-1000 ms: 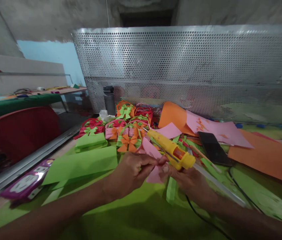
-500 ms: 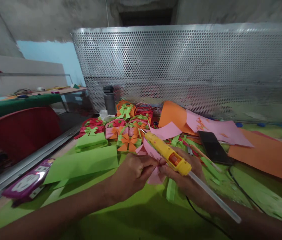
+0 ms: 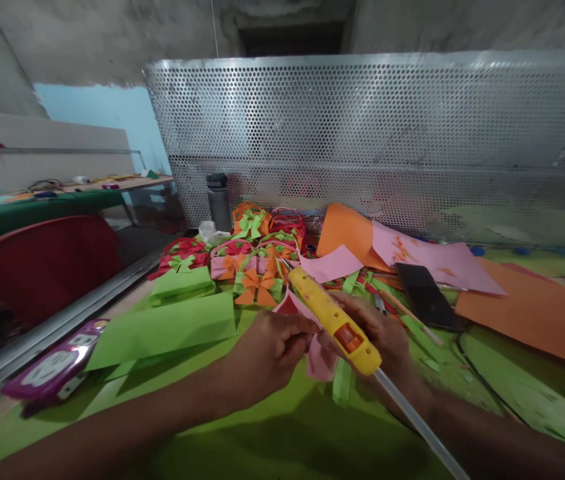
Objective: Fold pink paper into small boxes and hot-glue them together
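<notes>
My left hand [image 3: 265, 350] is closed, pinching the edge of a folded piece of pink paper [image 3: 321, 363] between thumb and fingers. A yellow hot glue gun [image 3: 318, 303] lies across my right hand [image 3: 387, 340], its nozzle pointing away to the upper left. From its back end a long translucent glue stick [image 3: 412, 413] sticks out towards me. The right fingertips, partly hidden behind the gun, are close to the pink paper beside my left fingers. Just beyond stand several small paper bags with bows, among them one with an orange bow [image 3: 257, 287].
Green paper [image 3: 167, 330] and a purple power strip [image 3: 57, 367] lie to the left. On the right are a black phone [image 3: 427, 297], orange sheets [image 3: 527, 313], scraps and a cord. A grey bottle [image 3: 219, 203] stands before the perforated metal panel [image 3: 362, 133].
The glue gun has tilted slightly, its back end lower and nearer me. The pink paper has turned a little between my hands, showing a red inside.
</notes>
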Demonstrator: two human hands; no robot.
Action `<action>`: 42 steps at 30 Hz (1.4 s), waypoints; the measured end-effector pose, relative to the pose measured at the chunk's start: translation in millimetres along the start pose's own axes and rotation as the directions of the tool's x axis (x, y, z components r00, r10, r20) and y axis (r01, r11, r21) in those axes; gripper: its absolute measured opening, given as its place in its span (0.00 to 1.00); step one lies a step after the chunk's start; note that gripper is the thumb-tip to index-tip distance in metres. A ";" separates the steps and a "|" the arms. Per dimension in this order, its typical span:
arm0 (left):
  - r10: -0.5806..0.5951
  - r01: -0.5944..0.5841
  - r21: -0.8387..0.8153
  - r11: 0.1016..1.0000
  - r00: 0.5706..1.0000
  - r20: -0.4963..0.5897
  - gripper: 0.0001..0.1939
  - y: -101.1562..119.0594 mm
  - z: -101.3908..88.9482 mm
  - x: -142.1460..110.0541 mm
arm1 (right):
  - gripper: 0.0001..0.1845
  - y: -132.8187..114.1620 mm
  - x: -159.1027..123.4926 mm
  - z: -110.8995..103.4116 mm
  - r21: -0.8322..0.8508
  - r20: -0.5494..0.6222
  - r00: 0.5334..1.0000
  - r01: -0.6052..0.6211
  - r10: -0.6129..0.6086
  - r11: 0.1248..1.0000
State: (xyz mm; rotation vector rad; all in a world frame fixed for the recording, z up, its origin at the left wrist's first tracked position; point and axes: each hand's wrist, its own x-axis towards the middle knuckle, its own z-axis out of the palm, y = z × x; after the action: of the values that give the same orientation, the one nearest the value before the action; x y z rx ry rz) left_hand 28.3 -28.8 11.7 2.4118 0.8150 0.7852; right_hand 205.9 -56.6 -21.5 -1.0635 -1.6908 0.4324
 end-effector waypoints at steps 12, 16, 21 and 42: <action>-0.005 0.004 -0.005 1.000 0.986 -0.164 0.09 -3.5 2.4 0.6 | 0.25 -6.2 3.8 2.8 0.097 -0.035 0.997 -0.066 0.069 0.993; 0.012 -0.007 0.029 1.000 0.986 -0.169 0.09 -5.4 0.5 0.3 | 0.26 -9.2 5.1 2.1 0.096 -0.049 0.997 -0.062 0.067 0.993; 0.064 -0.057 0.040 0.998 0.981 -0.181 0.08 -7.1 2.7 -1.4 | 0.25 -7.4 4.5 1.8 0.011 -0.054 0.998 -0.041 0.041 0.999; -0.020 0.018 -0.013 1.000 0.990 -0.140 0.10 -8.6 9.8 -0.4 | 0.27 -1.1 -0.8 3.7 0.084 -0.010 0.998 -0.053 0.054 0.995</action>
State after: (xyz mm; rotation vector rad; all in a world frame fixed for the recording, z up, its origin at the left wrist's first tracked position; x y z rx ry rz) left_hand 31.0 -25.4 -0.6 2.3555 0.8832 0.9576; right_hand 202.2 -57.0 -22.6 -1.0497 -1.6219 0.5260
